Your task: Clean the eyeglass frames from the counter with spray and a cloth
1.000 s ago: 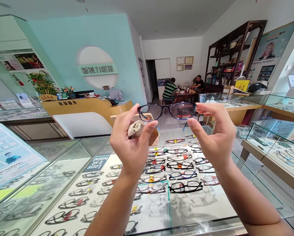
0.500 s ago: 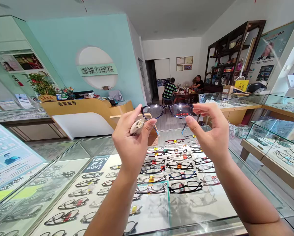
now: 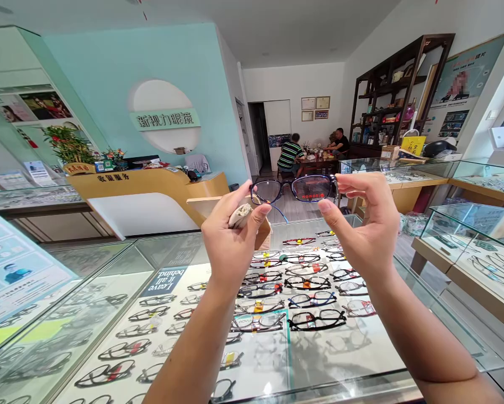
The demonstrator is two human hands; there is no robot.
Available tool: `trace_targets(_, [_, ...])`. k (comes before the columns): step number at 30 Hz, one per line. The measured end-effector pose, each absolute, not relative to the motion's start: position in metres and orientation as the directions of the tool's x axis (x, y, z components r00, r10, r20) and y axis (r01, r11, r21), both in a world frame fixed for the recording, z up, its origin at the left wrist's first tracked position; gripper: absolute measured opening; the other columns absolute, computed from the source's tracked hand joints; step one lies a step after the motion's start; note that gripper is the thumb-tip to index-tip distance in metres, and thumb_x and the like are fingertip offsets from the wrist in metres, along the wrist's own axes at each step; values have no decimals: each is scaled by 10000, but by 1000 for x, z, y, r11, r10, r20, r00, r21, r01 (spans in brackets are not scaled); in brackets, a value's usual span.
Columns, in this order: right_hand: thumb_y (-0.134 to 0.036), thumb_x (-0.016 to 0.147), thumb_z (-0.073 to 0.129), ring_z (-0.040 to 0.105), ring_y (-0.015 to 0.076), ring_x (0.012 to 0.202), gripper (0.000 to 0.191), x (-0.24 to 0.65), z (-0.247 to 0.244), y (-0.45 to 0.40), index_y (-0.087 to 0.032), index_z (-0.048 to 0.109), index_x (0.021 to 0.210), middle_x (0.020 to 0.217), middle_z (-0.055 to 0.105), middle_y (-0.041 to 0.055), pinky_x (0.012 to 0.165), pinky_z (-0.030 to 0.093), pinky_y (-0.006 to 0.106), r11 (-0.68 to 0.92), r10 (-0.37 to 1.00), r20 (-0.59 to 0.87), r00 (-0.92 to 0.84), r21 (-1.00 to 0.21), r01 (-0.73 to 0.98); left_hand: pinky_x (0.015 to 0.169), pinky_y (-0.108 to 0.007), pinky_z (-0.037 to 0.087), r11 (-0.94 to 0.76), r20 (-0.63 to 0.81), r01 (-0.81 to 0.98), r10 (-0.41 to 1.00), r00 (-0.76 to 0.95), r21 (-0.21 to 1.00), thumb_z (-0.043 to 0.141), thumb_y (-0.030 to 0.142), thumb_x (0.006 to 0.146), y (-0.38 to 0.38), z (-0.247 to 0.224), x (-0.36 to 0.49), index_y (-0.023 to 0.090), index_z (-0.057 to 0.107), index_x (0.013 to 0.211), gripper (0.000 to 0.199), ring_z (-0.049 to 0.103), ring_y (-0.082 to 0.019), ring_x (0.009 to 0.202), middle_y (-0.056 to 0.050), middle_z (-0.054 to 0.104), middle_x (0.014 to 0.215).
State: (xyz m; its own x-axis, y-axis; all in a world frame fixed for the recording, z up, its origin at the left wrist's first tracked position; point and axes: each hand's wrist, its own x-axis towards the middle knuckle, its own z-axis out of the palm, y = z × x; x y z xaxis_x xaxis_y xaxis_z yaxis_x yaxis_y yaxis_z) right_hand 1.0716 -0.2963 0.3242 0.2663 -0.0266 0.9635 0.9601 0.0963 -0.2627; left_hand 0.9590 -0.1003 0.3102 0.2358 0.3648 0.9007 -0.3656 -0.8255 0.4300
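Spectacles (image 3: pixel 308 188) and both hands have shifted slightly rightward since the earlier frame, and a blue temple tip (image 3: pixel 284 217) now shows farther out past the left thumb. Largest is the glass counter (image 3: pixel 340 387), with rows of display frames (image 3: pixel 308 320) running from near its front edge toward its far edge. Raised above it, the left hand (image 3: pixel 227 247) and right hand (image 3: pixel 367 235) face each other. Each grip grasps one end of the spectacles, forefinger at the hinge and thumb lower down; whether the right thumb touches the rim I cannot tell. Between the two grips, the spectacles appear near the counter's far edge in view, roughly level. A rolled cloth (image 3: pixel 239 215) sits in the left grip too. Looking the lenses over seems to be the step in hand; the next move probably calls for steady, light fingertips, clear of the lens with red lettering (image 3: pixel 313 196).
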Motion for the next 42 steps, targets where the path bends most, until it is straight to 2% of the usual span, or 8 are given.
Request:
trace_targets(6, [-311, 936, 782, 652, 233, 1007, 253, 1072, 324, -297, -259, 709, 1173, 1057, 691, 46, 879, 534, 429, 87, 7, 950, 311, -310, 947, 991, -395, 614, -857, 914, -323, 350, 207, 402, 859, 453, 929, -102, 310, 960, 286, 764, 1370, 480, 767, -229, 1073, -86, 798, 1218])
trace_targets(9, [-338, 951, 757, 666, 231, 1017, 257, 1075, 323, -297, -246, 703, 1185, 1089, 701, 56, 893, 537, 429, 65, 66, 930, 361, -365, 929, 952, -390, 596, -894, 942, -302, 301, 147, 332, 859, 449, 930, -103, 312, 960, 256, 762, 1332, 456, 743, -220, 1052, -90, 784, 1208])
trace_targets(14, [-357, 964, 726, 695, 235, 1023, 251, 1080, 321, -296, -250, 703, 1190, 1124, 743, 59, 902, 550, 432, 44, 151, 894, 421, -432, 901, 809, -368, 558, -957, 981, -213, 192, 36, 196, 878, 434, 912, -105, 314, 959, 236, 759, 1310, 460, 645, -178, 830, -79, 762, 1105])
trace_targets(22, [-365, 983, 697, 714, 245, 1032, 248, 1083, 319, -293, -244, 699, 1200, 1149, 766, 67, 918, 562, 451, 17, 199, 877, 438, -450, 893, 793, -345, 558, -977, 992, -180, 123, -22, 117, 900, 399, 892, -106, 316, 957, 230, 760, 1313, 475, 616, -166, 817, -78, 741, 1115])
trace_targets(26, [-356, 972, 719, 714, 241, 1045, 262, 1082, 318, -292, -248, 691, 1209, 1165, 760, 67, 924, 566, 443, 38, 186, 886, 425, -438, 898, 854, -355, 583, -970, 990, -200, 144, -8, 139, 892, 423, 897, -103, 315, 958, 253, 734, 1373, 530, 667, -175, 886, -74, 745, 1186])
trace_targets(34, [-328, 949, 741, 680, 250, 1044, 263, 1073, 320, -290, -264, 684, 1198, 1115, 712, 68, 881, 572, 446, 44, 33, 956, 293, -294, 955, 1020, -410, 571, -888, 946, -326, 303, 117, 325, 833, 470, 946, -97, 311, 965, 299, 712, 1438, 534, 720, -205, 1014, -83, 752, 1279])
trace_targets(39, [-341, 957, 727, 684, 268, 1070, 255, 1072, 321, -290, -272, 683, 1198, 1129, 715, 80, 871, 592, 465, 32, 10, 958, 285, -286, 958, 876, -367, 582, -874, 931, -323, 332, 151, 364, 814, 519, 940, -100, 311, 965, 292, 690, 1465, 585, 674, -166, 861, -95, 740, 1335])
trace_targets(42, [-348, 959, 735, 681, 278, 1081, 262, 1071, 320, -289, -281, 683, 1207, 1138, 716, 84, 860, 605, 472, 18, -3, 966, 260, -260, 965, 857, -366, 584, -873, 927, -312, 347, 146, 376, 833, 554, 907, -100, 310, 966, 262, 687, 1456, 639, 667, -176, 852, -92, 757, 1248])
